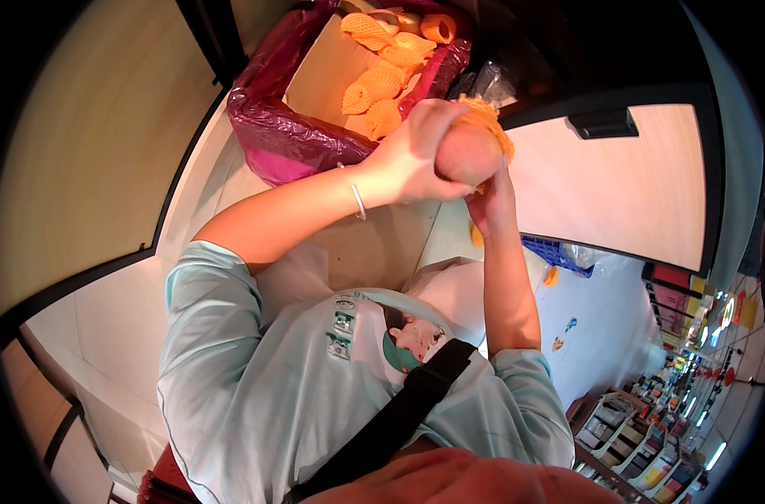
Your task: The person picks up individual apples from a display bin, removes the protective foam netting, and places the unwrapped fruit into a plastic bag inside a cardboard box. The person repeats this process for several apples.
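Note:
A round, pinkish fruit (469, 156), its kind unclear, is held between both hands, partly covered by an orange foam net sleeve (493, 126). My left hand (420, 154), with a bracelet at the wrist, curls around the fruit from the picture's left. On the other side, my right hand (493, 201) supports it and the net from below; its fingers are partly hidden behind them. Just beyond, a cardboard box (319, 69) lined with a shiny magenta plastic bag (294, 135) holds several net-wrapped fruits (376, 85).
Light wood panels with black frames stand at left (99, 145) and right (609, 176). A blue plastic crate (556, 253) is on the floor below the right panel. Small orange pieces lie nearby. Stocked store shelves (628, 435) appear at lower right.

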